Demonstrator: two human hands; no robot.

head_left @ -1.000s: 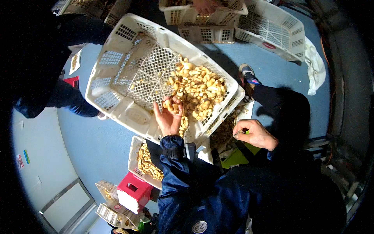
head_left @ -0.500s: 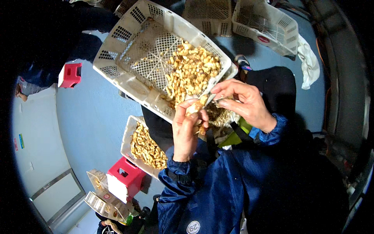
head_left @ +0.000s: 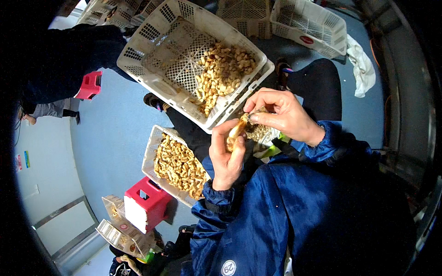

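Observation:
My left hand (head_left: 225,158) is closed around a pale, brown-stained piece that looks like a mushroom (head_left: 235,133), tilted with its upper end toward my right hand. My right hand (head_left: 289,115) has thumb and forefinger pinched together at that end; a small dark thing shows between them, too small to make out. Beyond the hands, a large white plastic crate (head_left: 131,69) holds a heap of similar yellow-brown pieces (head_left: 225,73). Below the right hand, pale scraps (head_left: 258,132) lie in something partly hidden on my lap.
To my left stands a second white crate (head_left: 148,163) full of similar pieces (head_left: 179,168), beside a red-and-white stool (head_left: 149,198). Another empty-looking crate (head_left: 311,27) and a white cloth (head_left: 361,69) are at the far right. Other people sit at far left (head_left: 69,60) and lower left (head_left: 126,267).
My right hand's fingertips have come onto the upper end of the mushroom-like piece. The left hand has shifted slightly right, still holding it. The whole view has shifted a little.

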